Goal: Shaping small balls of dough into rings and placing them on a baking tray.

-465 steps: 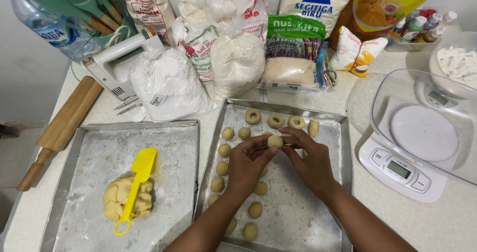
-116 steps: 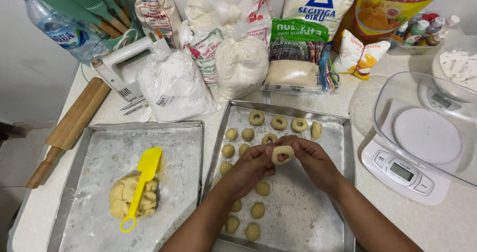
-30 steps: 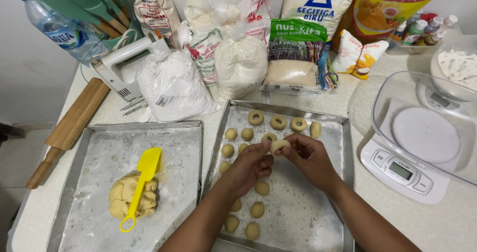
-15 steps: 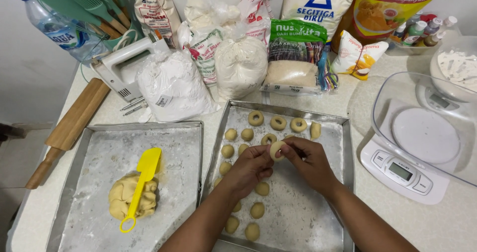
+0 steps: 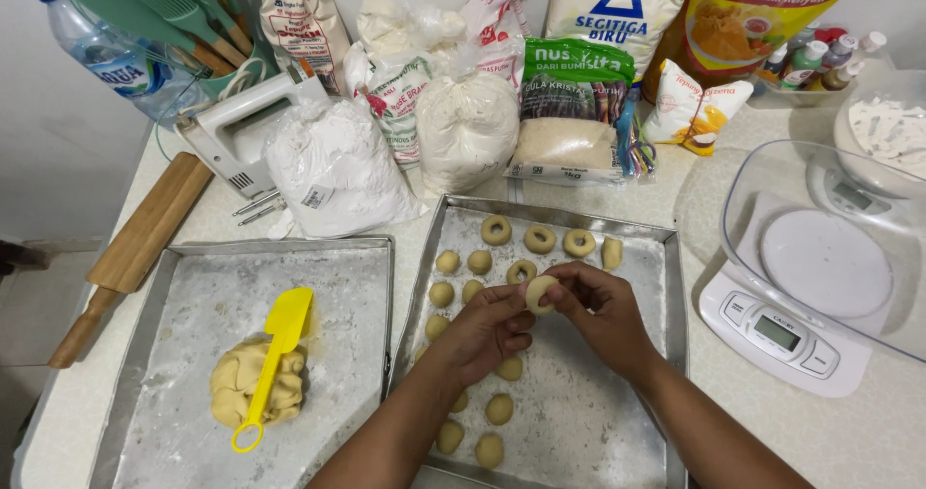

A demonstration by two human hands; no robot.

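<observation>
Both my hands meet over the right floured metal tray (image 5: 652, 258). My left hand (image 5: 487, 330) and my right hand (image 5: 598, 311) pinch one small round piece of dough (image 5: 538, 293) between their fingertips, just above the tray. On that tray lie several ring-shaped dough pieces (image 5: 539, 239) along the far edge and several plain dough balls (image 5: 499, 409) down its left side. A lump of dough (image 5: 253, 386) rests on the left tray (image 5: 183, 277) with a yellow spatula (image 5: 275, 355) lying across it.
Bags of flour and sugar (image 5: 333, 166) line the back of the counter. A hand mixer (image 5: 246, 127) and a wooden rolling pin (image 5: 130, 243) lie at the left, beside a water bottle (image 5: 101, 55). A white kitchen scale (image 5: 801, 311) under a clear bowl stands at the right.
The hands stay over the right tray, turning the dough piece between the fingers; it has shifted slightly toward me. More ring-shaped pieces sit on the tray than in the earliest frame.
</observation>
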